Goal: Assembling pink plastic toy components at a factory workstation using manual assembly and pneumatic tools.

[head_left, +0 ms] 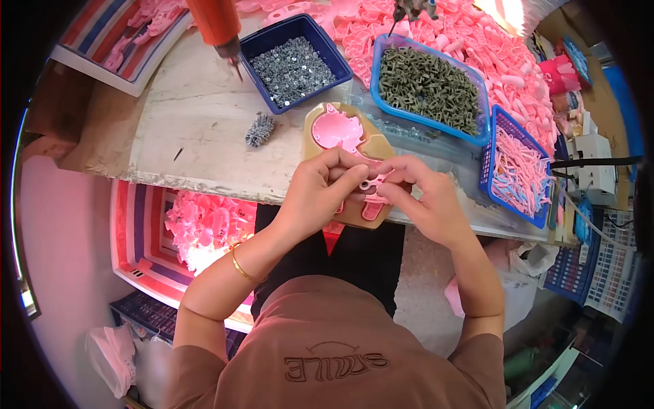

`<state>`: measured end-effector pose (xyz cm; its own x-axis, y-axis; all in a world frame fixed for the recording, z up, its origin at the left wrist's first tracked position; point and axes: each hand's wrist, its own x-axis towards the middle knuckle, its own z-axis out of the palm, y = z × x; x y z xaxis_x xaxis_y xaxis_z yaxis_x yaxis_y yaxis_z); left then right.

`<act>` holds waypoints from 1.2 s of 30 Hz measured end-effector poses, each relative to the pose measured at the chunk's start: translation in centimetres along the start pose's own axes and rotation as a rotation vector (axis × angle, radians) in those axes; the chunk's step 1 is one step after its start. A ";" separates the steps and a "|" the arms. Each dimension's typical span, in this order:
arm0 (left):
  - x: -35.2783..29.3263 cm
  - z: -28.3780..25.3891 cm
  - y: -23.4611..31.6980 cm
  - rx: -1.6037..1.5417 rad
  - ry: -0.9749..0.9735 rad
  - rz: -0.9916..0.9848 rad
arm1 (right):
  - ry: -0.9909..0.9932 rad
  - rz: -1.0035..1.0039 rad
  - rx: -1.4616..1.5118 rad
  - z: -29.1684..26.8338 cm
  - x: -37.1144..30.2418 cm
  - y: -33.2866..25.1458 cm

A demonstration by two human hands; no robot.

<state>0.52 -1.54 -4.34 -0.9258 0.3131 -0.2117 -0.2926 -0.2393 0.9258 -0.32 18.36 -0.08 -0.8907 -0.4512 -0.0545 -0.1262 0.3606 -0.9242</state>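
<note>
A tan holding block [377, 147] lies at the table's near edge with a pink plastic shell [338, 128] set in its hollow. Over the block's near half, my left hand [321, 194] closes thumb and index finger in a pinch. My right hand [430, 204] pinches from the other side, its fingertips close to the left ones. Between the fingertips shows a small round ring-like piece [366, 185]; which hand grips it I cannot tell. Below the fingers a narrow pink part [372, 210] rests in the block. The fingers hide the block's middle.
An orange power screwdriver [216, 24] hangs point down beside a dark blue bin [274, 105] of small metal pieces. A spiky grey clump [259, 129] lies nearby. Rightward stand a light blue tray [436, 125] of olive parts, a blue basket [487, 160] of strips, and a pink parts heap [449, 27].
</note>
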 end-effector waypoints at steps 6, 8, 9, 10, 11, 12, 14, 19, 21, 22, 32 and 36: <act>0.0 0.2 -0.2 -0.032 0.070 -0.073 | 0.169 -0.125 -0.271 1.2 -0.5 0.6; -0.1 0.6 -0.3 -0.010 0.093 -0.041 | 0.196 -0.231 -0.374 1.8 -0.6 0.9; -0.1 0.8 -0.3 0.011 0.116 -0.009 | 0.222 -0.338 -0.477 2.0 -0.7 1.0; -0.1 0.9 -0.2 0.011 0.113 -0.011 | 0.224 -0.335 -0.477 2.2 -0.8 1.3; -0.1 0.9 -0.2 -0.007 0.133 -0.003 | 0.254 -0.324 -0.472 2.4 -0.8 1.6; 0.0 1.0 -0.1 -0.025 0.155 0.006 | 0.282 -0.315 -0.468 2.4 -0.7 1.8; 0.0 0.6 -0.5 -0.079 0.142 -0.021 | 0.241 -0.155 -0.211 1.7 -0.4 1.1; -0.1 0.2 -0.7 -0.037 0.086 -0.045 | 0.173 -0.040 0.053 1.5 -0.6 0.4; -0.1 0.3 -0.9 -0.004 0.106 0.046 | 0.160 0.006 0.108 1.5 -0.6 0.4; -0.3 0.4 -0.8 -0.004 0.104 0.045 | 0.162 0.007 0.108 1.4 -0.6 0.5; -0.8 0.0 -0.1 -0.106 0.018 -0.061 | 0.114 -0.006 0.124 1.1 -1.0 0.7; -0.7 -0.1 -0.2 -0.090 -0.047 -0.044 | -0.008 0.029 0.091 0.5 -0.8 0.6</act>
<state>1.24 -1.78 -4.39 -0.8999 0.3676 -0.2347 -0.3552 -0.3054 0.8835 0.57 18.56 -0.81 -0.8897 -0.4488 -0.0844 -0.0600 0.2981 -0.9526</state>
